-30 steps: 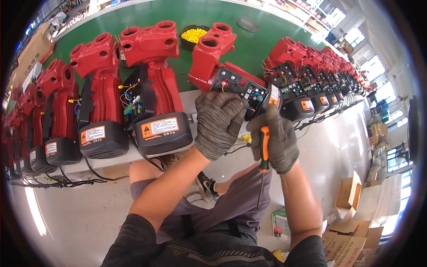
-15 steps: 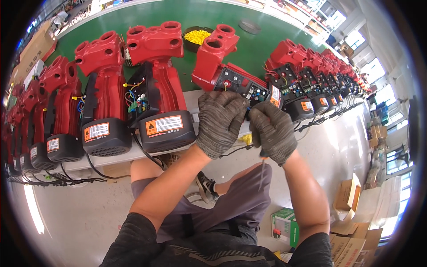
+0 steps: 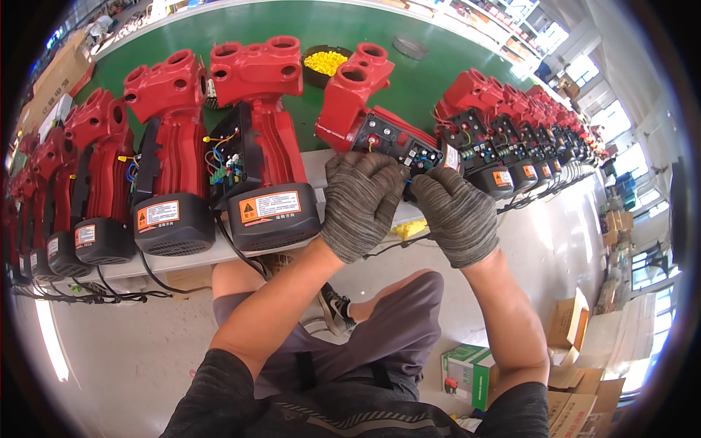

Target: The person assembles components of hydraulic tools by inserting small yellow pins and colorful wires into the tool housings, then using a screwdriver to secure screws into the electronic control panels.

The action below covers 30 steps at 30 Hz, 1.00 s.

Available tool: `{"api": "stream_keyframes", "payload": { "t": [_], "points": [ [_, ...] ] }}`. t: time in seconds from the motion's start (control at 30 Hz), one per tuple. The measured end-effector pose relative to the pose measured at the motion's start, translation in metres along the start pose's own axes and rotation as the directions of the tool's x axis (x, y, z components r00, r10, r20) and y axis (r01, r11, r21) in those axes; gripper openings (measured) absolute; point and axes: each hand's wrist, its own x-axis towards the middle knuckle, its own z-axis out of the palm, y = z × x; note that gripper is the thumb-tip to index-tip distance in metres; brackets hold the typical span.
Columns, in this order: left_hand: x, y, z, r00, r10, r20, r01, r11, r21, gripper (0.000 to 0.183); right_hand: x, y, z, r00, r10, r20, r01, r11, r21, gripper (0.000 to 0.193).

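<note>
A red pump [image 3: 339, 109] lies tilted before me with its black terminal box [image 3: 400, 139] uncovered, showing wires and small electrical parts. My left hand [image 3: 365, 201], in a grey knitted glove, is closed at the near edge of that box, fingertips pinched. Close beside it my right hand [image 3: 454, 217], gloved alike, is closed too, its fingertips near the left ones. A bit of blue shows between the two hands; what each pinches is hidden by the gloves. From below the hands a black cable [image 3: 398, 244] runs past a yellow item [image 3: 410, 230] on the bench edge.
More red pumps with black motor ends [image 3: 274, 212] stand in a row on the left, and another row [image 3: 504, 109] stretches away on the right. A bowl of yellow caps [image 3: 325, 63] sits on the green bench top [image 3: 431, 80]. A green-and-white box [image 3: 467, 374] is on the floor.
My right hand has turned and shifted slightly right; the screwdriver shaft that stuck out below it is out of sight. My left hand has stayed nearly in place.
</note>
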Motion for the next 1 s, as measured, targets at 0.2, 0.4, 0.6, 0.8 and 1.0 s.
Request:
{"api": "stream_keyframes", "payload": {
  "t": [0.2,0.4,0.6,0.8,1.0],
  "points": [
    [0.003,0.002,0.002,1.0,0.012,0.02,-0.013,1.0,0.021,0.017,0.001,-0.006,0.009,0.936,0.334,0.107,-0.339,0.781,0.525,0.013],
    [0.001,0.0,0.0,1.0,0.018,0.014,-0.018,1.0,0.025,0.017,-0.004,-0.021,-0.006,0.637,0.474,0.607,-0.663,-0.065,0.746,0.041],
    [0.001,0.002,0.002,1.0,0.002,0.025,-0.003,1.0,0.016,0.019,-0.009,-0.007,0.013,0.973,0.188,-0.132,-0.173,0.978,0.114,0.022],
    [0.001,0.0,0.001,1.0,0.012,0.024,-0.012,1.0,0.026,0.021,-0.006,0.005,0.007,0.998,0.05,0.028,-0.051,0.998,0.023,0.018],
    [-0.001,-0.002,0.004,1.0,-0.003,0.03,0.002,1.0,0.014,0.019,-0.001,-0.018,0.004,0.743,0.529,0.41,-0.632,0.351,0.691,0.021]
  ]
}}
